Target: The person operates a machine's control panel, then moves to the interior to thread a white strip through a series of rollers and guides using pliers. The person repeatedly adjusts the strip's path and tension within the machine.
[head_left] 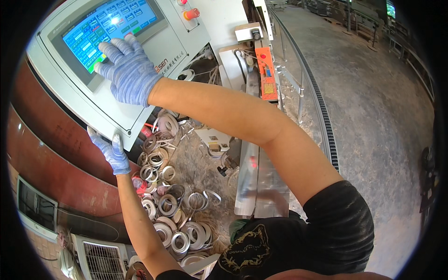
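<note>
A light-grey control panel (109, 123) stands at the upper left, tilted in view, with a lit blue touchscreen (88, 35) set in it. My right hand (130, 72), in a blue-and-white knit glove, lies over the screen's lower part with fingers spread and holding nothing. Its fingertips are at the glass, and the palm covers part of the frame. My left hand (113, 151), gloved alike, holds the panel's lower edge, its thumb against the edge; part of its fingers is hard to make out. A red knob (191, 14) sits on the panel's right side.
Several rolls of edge-banding strip (179, 242) lie heaped on the floor below the panel. A metal machine bed (263, 186) runs under my right arm, with an orange machine part (266, 74) beyond. A black toothed track (322, 112) curves along the right. Reddish-brown boards (60, 163) stand left.
</note>
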Available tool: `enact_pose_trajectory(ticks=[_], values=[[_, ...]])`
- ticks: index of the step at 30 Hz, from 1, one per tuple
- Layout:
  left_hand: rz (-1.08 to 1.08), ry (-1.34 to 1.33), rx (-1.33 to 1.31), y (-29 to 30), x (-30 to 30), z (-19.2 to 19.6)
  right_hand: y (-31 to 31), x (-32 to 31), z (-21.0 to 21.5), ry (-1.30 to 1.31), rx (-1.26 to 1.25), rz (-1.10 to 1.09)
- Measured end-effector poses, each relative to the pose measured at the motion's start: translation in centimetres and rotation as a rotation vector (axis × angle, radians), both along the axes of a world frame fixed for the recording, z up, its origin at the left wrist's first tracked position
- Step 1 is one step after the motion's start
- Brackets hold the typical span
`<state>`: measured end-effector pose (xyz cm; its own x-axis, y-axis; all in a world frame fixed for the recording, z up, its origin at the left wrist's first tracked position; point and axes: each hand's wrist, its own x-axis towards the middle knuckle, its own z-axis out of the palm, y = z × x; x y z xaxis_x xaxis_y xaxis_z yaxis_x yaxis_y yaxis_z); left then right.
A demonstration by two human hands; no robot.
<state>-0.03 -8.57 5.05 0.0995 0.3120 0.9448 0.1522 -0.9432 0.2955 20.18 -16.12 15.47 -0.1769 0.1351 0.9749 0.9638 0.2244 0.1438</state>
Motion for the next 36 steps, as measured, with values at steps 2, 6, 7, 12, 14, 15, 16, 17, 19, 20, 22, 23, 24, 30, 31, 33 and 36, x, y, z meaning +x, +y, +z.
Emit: enact_pose_trajectory(ticks=[2,6,7,12,14,15,16,17,19,20,22,23,24,30,31,33,36], values=[[-0.007,-0.002,-0.003,0.0,0.0,0.0,0.1,0.0,0.0,0.002,0.004,0.000],[-0.006,-0.004,-0.011,0.1,-0.2,0.0,0.1,-0.2,0.0,0.010,0.012,-0.004],[-0.013,-0.006,-0.020,0.1,-0.1,0.0,0.1,-0.1,0.0,0.009,0.012,-0.004],[-0.012,-0.009,-0.029,-0.2,0.1,0.0,0.0,-0.2,-0.1,0.031,0.068,-0.025],[-0.015,-0.003,-0.014,0.0,-0.1,0.0,-0.1,-0.2,0.0,0.030,0.064,-0.013],[-0.015,-0.002,-0.014,0.0,-0.1,-0.1,-0.1,-0.2,0.0,0.033,0.063,-0.013],[-0.015,0.000,-0.014,0.0,-0.1,-0.1,-0.1,-0.2,-0.1,0.037,0.062,-0.012],[-0.014,0.001,-0.014,0.0,-0.2,-0.1,-0.1,-0.3,-0.1,0.040,0.060,-0.011],[0.002,0.004,-0.016,-0.1,-0.2,-0.1,-0.1,-0.3,0.0,0.038,0.065,-0.014],[0.011,0.006,-0.017,-0.2,-0.2,-0.1,-0.1,-0.3,0.0,0.038,0.067,-0.015],[-0.030,-0.034,-0.073,-0.9,0.4,0.1,-0.1,-0.2,0.0,0.037,0.071,-0.020],[-0.050,-0.053,-0.102,-1.1,0.6,0.2,-0.1,-0.2,-0.1,0.036,0.073,-0.023],[-0.047,-0.052,-0.096,-1.1,0.6,0.2,-0.1,-0.2,0.0,0.038,0.075,-0.015],[-0.002,0.014,0.013,0.0,-0.3,0.0,-0.2,-0.2,0.1,0.020,0.017,0.002],[-0.010,0.013,0.005,-0.2,-0.2,0.0,-0.2,-0.2,0.0,0.030,0.049,-0.001],[-0.013,0.012,-0.004,-0.4,0.0,0.0,-0.1,-0.2,0.0,0.041,0.080,-0.003],[0.004,0.013,0.002,-0.5,0.1,0.1,-0.1,-0.1,-0.1,0.040,0.076,0.002]])
